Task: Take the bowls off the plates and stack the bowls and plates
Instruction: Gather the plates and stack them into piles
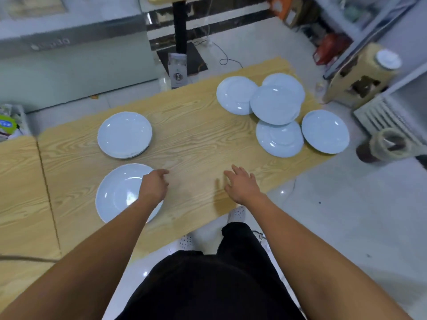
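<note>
Plate stack [124,135] sat on the left half of the wooden table [196,139], several pale blue plates piled evenly, with edges showing along its near side. Just nearer to me lay a single deep dish [115,192] of the same colour, apart from the stack. I could not tell from the feed whether it was a bowl or a plate. The left forearm crossed its right part.

Right end of the table: a loose cluster of five plates. The top plate [276,105] rested on its neighbours, overlapping the far-left plate [233,94], the back plate [286,80] and the near plate [279,140], which showed a raised ring on its face. The end plate [324,131] lay at the right, just beside the near one and close to the table edge.

Left hand [153,184] hung over the deep dish's right rim, fingers loosely curled, grasping nothing. Right hand [241,184] was over bare wood near the front edge, fingers spread and relaxed, nothing held. I could not tell whether it touched the table.

A second table [18,181] butted against the left side. A clear bottle [176,68] showed at the far edge. A cardboard box [360,77] stood on the floor to the right.
</note>
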